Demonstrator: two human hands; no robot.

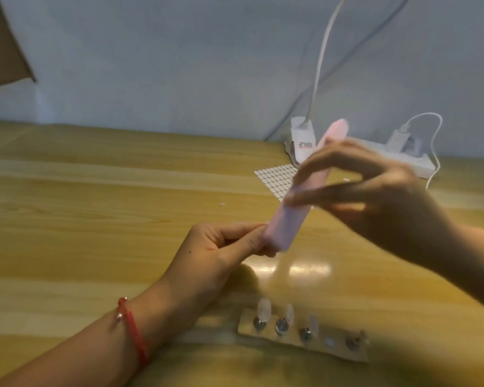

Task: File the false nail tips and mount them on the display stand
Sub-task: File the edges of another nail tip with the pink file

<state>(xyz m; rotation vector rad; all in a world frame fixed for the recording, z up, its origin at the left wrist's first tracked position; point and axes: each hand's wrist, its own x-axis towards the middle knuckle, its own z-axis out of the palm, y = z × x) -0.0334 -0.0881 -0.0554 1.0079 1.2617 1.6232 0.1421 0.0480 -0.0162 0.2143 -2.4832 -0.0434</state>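
A long pink nail file [288, 222] slants up over the wooden table. My right hand [375, 196], blurred by motion, grips the file around its middle between thumb and fingers. My left hand [224, 247] pinches something small against the file's lower end; the nail tip itself is hidden by my fingers. Near the front edge lies the display stand [305, 344], a flat strip with metal pegs. Three clear nail tips [264, 308] stand on its left pegs; the right pegs are bare.
A white sheet of adhesive tabs [274, 177] lies behind the file. A white power strip [403, 160] with plugged chargers and cables sits at the back right by the wall. Small white scraps [222, 203] dot the table. A cardboard flap [3, 46] hangs at upper left.
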